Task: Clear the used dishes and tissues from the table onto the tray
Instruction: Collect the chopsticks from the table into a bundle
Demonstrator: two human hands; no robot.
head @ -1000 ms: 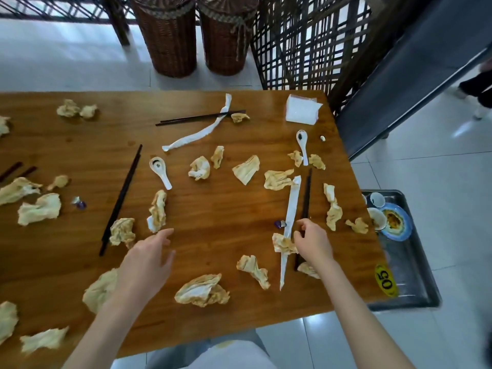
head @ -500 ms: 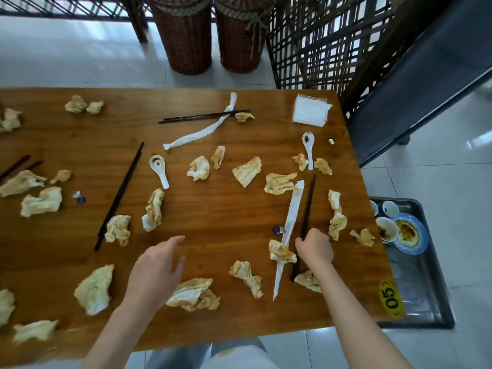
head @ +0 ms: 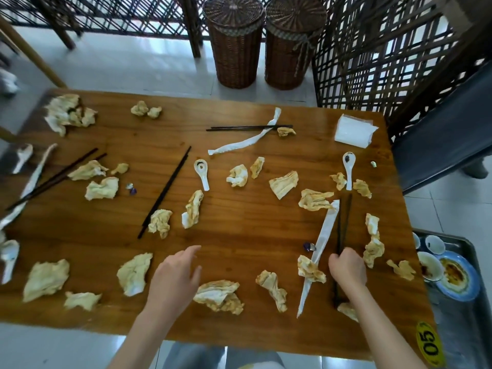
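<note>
Head view, looking down on a pretty messy wooden table (head: 239, 235). The right hand (head: 347, 269) is curled shut around a pair of dark chopsticks (head: 343, 222) near the table's right edge, gripped at about mid-length, so the tips are seen poking out below the fist and the rest runs up and away. Their long axis is laid almost straight front-to-back, tilted a touch to the right at the far end. A long white paper sleeve (head: 320, 249) is lying just beside them on the left, slanted the same general way, with a crumpled tissue (head: 310, 270) on top of its lower part.

The left hand (head: 173, 278) is spread open, palm down, fingers loosely extended toward the far side, nothing held. Whether it's actually resting on the wood can't be told. A big wad of tissue (head: 218, 294) is sat just to its right, and another (head: 134, 274) just to its left.

Two white spoons can be picked out further back: one (head: 201, 173) mid-table, bowl pointed away, and one (head: 348, 169) on the right, same orientation. Another chopstick pair (head: 165, 191) is laid diagonally left of centre.

A metal tray (head: 463, 328) is parked lower down past the table's right edge, with a blue-rimmed plate (head: 456, 279) and small cups already stacked at its far end
</note>
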